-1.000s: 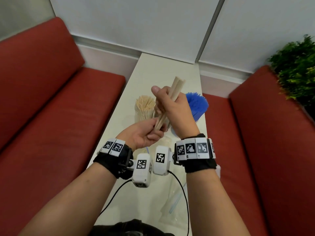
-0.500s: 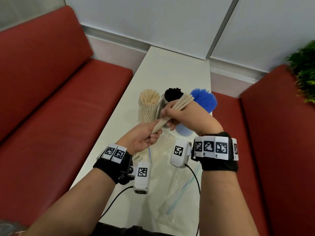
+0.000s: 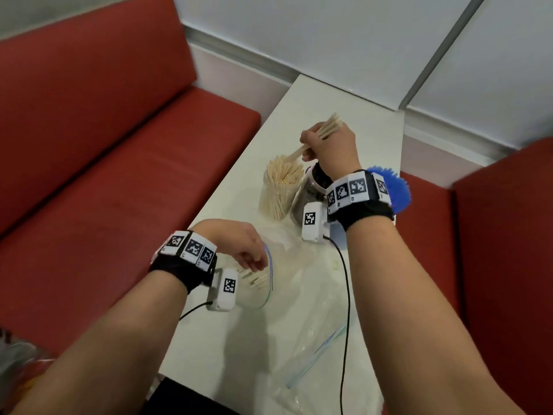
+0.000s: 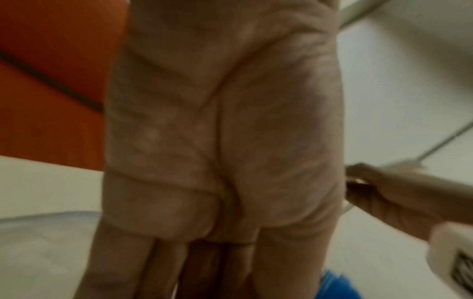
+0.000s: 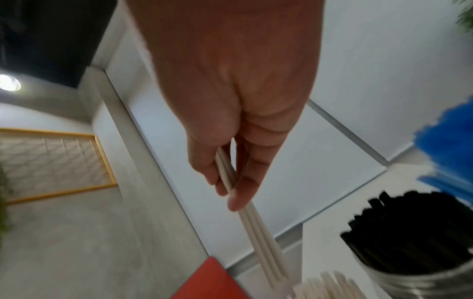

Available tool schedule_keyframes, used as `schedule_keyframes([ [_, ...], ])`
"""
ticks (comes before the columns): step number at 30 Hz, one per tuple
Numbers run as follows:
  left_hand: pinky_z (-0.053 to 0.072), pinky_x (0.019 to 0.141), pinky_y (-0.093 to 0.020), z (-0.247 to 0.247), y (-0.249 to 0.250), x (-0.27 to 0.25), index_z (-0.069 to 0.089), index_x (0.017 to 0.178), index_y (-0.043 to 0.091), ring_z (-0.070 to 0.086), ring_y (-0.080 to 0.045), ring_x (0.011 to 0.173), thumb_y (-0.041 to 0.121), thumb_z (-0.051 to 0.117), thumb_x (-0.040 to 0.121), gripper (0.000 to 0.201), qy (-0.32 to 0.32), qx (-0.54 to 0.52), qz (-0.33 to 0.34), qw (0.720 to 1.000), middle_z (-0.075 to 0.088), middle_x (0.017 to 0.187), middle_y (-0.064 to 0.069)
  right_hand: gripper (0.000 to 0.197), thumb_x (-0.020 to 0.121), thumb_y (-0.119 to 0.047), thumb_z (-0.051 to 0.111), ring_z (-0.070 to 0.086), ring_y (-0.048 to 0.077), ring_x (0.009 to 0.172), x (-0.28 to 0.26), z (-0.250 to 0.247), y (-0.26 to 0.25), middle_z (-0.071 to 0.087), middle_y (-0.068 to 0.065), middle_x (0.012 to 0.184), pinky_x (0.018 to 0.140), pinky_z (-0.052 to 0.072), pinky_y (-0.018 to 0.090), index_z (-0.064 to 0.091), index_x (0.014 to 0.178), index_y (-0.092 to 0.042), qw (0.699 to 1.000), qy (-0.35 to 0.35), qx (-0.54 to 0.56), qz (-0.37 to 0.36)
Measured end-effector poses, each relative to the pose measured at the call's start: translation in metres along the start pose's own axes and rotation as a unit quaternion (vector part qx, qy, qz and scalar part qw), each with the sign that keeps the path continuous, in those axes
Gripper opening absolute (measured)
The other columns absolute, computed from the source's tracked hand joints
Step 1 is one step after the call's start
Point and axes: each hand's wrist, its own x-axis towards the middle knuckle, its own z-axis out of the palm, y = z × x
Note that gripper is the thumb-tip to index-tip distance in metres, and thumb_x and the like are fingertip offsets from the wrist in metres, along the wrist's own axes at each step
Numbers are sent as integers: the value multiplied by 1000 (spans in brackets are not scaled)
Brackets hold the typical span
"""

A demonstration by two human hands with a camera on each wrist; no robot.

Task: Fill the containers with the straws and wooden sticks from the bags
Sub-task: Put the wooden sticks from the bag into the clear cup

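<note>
Step in hand: loading sticks into the tan container (image 3: 279, 191)
Right hand (image 3: 329, 145) pinches wooden sticks (image 3: 324, 130), tips at its rim; left hand (image 3: 239, 244), fingers loosely curled, reaches into bag (image 3: 287, 265) nearside; next, release downward

Red benches (image 3: 125, 181) flank the white table (image 3: 344, 115); grey wall panels (image 3: 329, 34) behind.
</note>
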Motion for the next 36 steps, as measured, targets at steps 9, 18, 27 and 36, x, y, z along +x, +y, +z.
schedule_keyframes([
  [9, 35, 111, -35, 29, -44, 61, 43, 143, 14, 45, -23, 132, 16, 48, 96, 48, 144, 329, -77, 930, 46, 145, -6, 21, 92, -12, 63, 62, 16, 52, 31, 44, 47, 66, 11, 63, 68, 59, 30, 71, 96, 6, 982, -56, -167, 75],
  [18, 44, 90, -42, 68, -69, 90, 26, 144, 7, 39, -31, 121, 36, 61, 88, 72, 248, 401, -139, 871, 34, 137, -8, 45, 86, -24, 74, 52, 25, 112, 22, 56, 55, 53, 10, 124, 88, 38, 29, 57, 126, -16, 987, 25, -134, -87],
  [27, 42, 103, -37, 63, -68, 94, 38, 135, 4, 48, -28, 124, 15, 52, 95, 44, 198, 488, -138, 839, 45, 137, -13, 60, 97, 5, 48, 28, 19, 149, 11, 81, 89, 26, 10, 163, 103, 18, -3, 43, 152, -21, 976, -21, -161, -144],
  [36, 40, 102, -32, 48, -50, 79, 45, 132, 1, 53, -25, 124, 6, 42, 100, 32, 187, 492, -152, 837, 53, 135, -14, 73, 102, -25, 45, 0, 39, 155, 5, 89, 80, 4, 14, 169, 126, 4, 50, 5, 162, -16, 944, 5, -294, -148],
])
